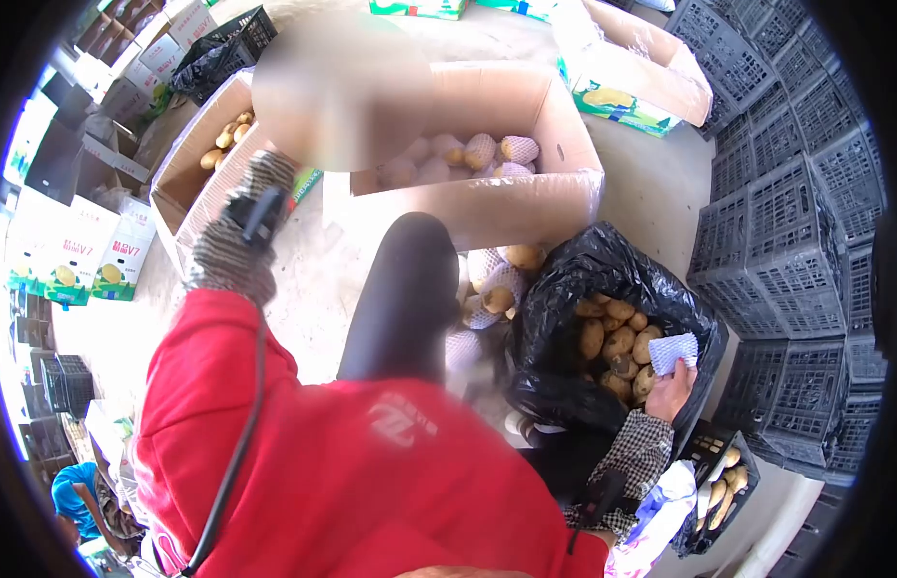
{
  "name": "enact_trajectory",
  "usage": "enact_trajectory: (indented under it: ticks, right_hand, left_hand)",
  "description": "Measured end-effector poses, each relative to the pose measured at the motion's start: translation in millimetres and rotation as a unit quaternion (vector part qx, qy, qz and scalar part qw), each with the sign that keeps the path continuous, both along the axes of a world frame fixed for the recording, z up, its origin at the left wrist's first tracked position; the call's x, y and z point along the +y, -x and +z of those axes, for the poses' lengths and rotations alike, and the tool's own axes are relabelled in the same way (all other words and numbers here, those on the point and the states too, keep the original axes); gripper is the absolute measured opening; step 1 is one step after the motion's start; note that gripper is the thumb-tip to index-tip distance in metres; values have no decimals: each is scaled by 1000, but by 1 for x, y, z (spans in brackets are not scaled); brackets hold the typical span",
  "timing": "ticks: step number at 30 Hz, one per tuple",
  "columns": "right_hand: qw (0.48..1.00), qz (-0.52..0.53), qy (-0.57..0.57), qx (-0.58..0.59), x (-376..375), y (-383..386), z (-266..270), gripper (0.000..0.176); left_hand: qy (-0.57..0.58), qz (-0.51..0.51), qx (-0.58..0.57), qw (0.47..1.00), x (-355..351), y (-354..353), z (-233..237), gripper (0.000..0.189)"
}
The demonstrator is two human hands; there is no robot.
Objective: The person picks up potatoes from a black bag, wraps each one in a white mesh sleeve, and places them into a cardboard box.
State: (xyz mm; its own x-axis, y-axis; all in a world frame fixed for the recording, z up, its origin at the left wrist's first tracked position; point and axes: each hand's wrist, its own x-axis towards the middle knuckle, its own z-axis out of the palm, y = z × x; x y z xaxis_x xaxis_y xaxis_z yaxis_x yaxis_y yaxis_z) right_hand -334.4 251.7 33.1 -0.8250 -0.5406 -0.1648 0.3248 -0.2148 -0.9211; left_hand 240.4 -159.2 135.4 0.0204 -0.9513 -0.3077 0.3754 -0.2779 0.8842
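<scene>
My right hand (672, 393), bare below a checkered cuff, grips a white foam net (673, 354) at the right side of a crate lined with a black plastic bag (554, 289). Loose potatoes (618, 342) fill the lined crate beside it. I cannot see whether anything is inside the net. My left arm, in a striped sleeve with a black device at the wrist, reaches forward to the cardboard boxes. A blurred patch hides the fingers of my left hand (271, 171). Net-wrapped potatoes (480, 150) lie in the larger cardboard box (487, 214).
Bare potatoes (227, 135) lie in a box at the left. More wrapped ones (497, 289) are on the floor by my knee. Black plastic crates (776, 231) are stacked along the right. A person in blue (78, 496) is at lower left.
</scene>
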Motion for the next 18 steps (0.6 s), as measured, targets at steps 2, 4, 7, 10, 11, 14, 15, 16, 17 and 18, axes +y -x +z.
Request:
enact_trajectory:
  ticks: [2,4,7,10,11,14,15,16,17,18]
  right_hand:
    - [999,11,27,16,3,3,-3,22]
    - [998,17,50,24,4,4,-4,22]
    - [913,-14,-94,397,11,7,-7,22]
    - [967,-21,21,254,10,7,-4,20]
    - [989,-49,92,104,9,13,-8,20]
    - [985,-89,143,46,15,22,-14,18]
    - [981,-114,153,19,15,23,-11,19]
    - [981,-144,129,4,8,18,3,18]
    - [979,-154,130,-2,10,16,4,19]
    - [978,-163,133,-10,12,15,3,20]
  left_hand:
    - [88,178,34,980,-38,-68,29,43]
    - [19,220,67,973,-36,-77,52,58]
    - [12,192,-67,979,-79,-42,13,64]
    - [-1,-93,-116,989,-29,144,-4,45]
    - [23,-232,-105,967,-19,195,-28,43]
    - [71,-500,-186,843,49,355,-74,36]
    - [116,-585,-200,777,77,396,-94,35]
    - [159,-659,-211,704,98,430,-105,34]
    - [309,-700,-256,591,120,459,-124,35]
    - [451,-710,-288,457,141,483,-148,36]
